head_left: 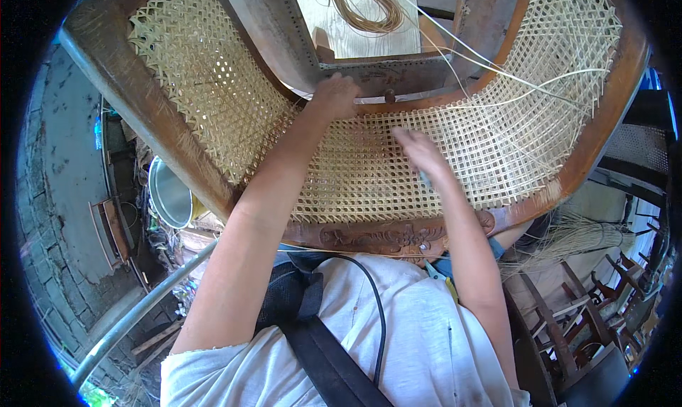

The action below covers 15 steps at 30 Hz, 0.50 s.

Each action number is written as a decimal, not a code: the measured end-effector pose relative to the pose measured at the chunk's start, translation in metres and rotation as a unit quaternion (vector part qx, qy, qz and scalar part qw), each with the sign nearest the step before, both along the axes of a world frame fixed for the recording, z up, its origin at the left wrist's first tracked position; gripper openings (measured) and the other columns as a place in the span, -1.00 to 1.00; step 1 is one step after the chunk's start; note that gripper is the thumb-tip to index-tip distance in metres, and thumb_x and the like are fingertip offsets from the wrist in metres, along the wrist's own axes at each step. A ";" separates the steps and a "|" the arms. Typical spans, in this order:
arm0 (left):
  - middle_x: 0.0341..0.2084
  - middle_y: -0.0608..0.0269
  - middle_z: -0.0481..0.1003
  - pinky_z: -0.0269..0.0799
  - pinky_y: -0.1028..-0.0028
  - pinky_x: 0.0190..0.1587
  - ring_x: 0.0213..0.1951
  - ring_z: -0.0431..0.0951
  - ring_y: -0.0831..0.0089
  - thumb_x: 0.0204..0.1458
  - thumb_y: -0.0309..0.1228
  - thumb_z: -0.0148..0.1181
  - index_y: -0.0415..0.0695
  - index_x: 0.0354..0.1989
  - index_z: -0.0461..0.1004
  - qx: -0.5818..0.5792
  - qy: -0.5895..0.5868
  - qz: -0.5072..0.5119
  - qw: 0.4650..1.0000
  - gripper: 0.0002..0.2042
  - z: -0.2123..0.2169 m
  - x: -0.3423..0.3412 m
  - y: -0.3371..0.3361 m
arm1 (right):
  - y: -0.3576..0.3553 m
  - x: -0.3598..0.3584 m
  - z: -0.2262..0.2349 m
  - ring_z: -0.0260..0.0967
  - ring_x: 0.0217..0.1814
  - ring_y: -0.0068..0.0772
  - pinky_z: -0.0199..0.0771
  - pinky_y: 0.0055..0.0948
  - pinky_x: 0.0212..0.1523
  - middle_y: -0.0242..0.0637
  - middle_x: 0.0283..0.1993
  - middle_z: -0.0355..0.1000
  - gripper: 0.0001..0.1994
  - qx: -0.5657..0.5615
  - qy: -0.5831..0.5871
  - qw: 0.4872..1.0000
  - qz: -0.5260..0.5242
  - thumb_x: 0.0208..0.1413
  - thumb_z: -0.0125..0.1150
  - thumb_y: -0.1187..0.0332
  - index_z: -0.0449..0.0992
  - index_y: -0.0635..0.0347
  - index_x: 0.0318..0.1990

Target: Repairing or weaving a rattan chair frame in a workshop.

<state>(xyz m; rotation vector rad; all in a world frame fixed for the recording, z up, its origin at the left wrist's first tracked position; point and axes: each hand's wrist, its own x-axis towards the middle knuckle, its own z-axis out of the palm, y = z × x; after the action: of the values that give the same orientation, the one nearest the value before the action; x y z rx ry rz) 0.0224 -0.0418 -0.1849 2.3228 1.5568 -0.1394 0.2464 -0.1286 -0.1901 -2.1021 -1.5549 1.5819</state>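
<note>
Cane webbing (369,172), pale and open-meshed, fills the curved seat of a dark carved wooden chair (383,235) lying across the person's lap. The left hand (334,94) rests curled on the back rail, while the right hand (419,151) presses down on the weave, fingers bent; I cannot tell what it grips. Loose cane strands (526,80) trail right, a metal pot (169,194) sits left below.

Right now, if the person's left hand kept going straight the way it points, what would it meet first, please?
The left hand already lies at the far end of the woven cane seat, so it would probably meet the chair's wooden back rail first, though depth is unclear.
</note>
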 end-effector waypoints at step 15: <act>-0.13 0.11 0.59 0.53 0.22 -0.10 -0.05 0.59 0.18 0.04 -0.37 0.15 -0.09 -0.15 0.62 -0.144 0.236 -0.071 0.958 -0.77 0.005 -0.021 0.027 | 0.021 -0.041 0.003 0.47 0.02 0.03 0.48 -0.10 -0.01 0.07 -0.06 0.50 -0.69 0.011 -0.124 0.978 0.169 0.00 0.21 0.32 0.52 0.32 -0.12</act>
<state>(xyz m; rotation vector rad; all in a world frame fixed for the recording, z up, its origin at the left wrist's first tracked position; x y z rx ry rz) 0.0015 -0.0148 -0.1797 2.2619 1.4388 -0.9520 0.2052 -0.1079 -0.1875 -2.1836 -2.0991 1.4171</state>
